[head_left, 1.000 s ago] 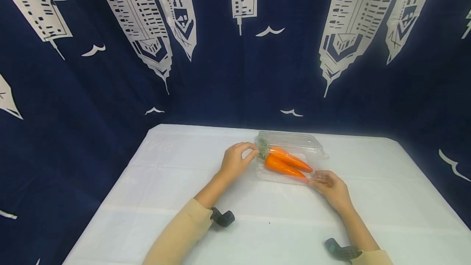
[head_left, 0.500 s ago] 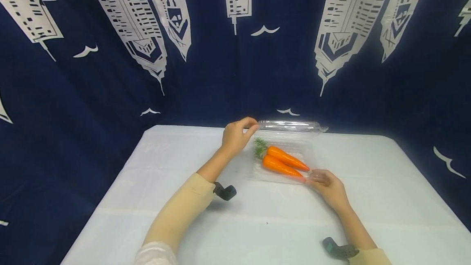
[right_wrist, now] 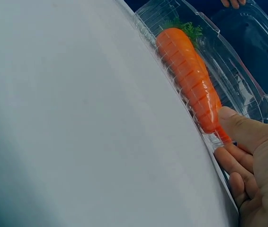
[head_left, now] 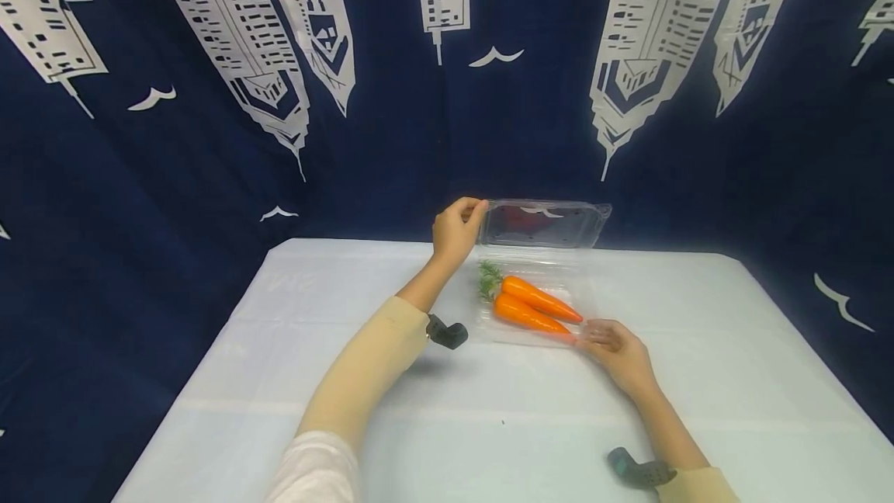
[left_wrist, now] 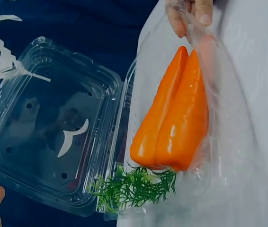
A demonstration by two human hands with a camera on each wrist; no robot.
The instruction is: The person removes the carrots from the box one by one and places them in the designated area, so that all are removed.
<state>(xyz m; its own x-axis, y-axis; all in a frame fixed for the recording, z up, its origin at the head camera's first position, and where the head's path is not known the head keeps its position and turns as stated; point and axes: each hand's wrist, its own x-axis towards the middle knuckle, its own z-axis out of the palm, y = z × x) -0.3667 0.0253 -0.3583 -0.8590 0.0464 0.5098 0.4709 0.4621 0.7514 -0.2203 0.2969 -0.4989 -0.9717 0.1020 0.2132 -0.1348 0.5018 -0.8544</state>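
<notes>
I have the left hand (head_left: 456,230) pinching the left corner of the clear lid (head_left: 541,225), which stands raised at the far side of the plastic box (head_left: 492,329). My right hand (head_left: 621,355) grips the box's near right corner between thumb and fingers. Two carrots (left_wrist: 182,118) lie side by side in the box, green leaves (left_wrist: 136,189) toward the left, tips by my right thumb. In the right wrist view, the ribbed box wall comes between me and the carrots. A white cloth (head_left: 503,460) lies under everything; a navy printed curtain (head_left: 447,138) hangs behind.
</notes>
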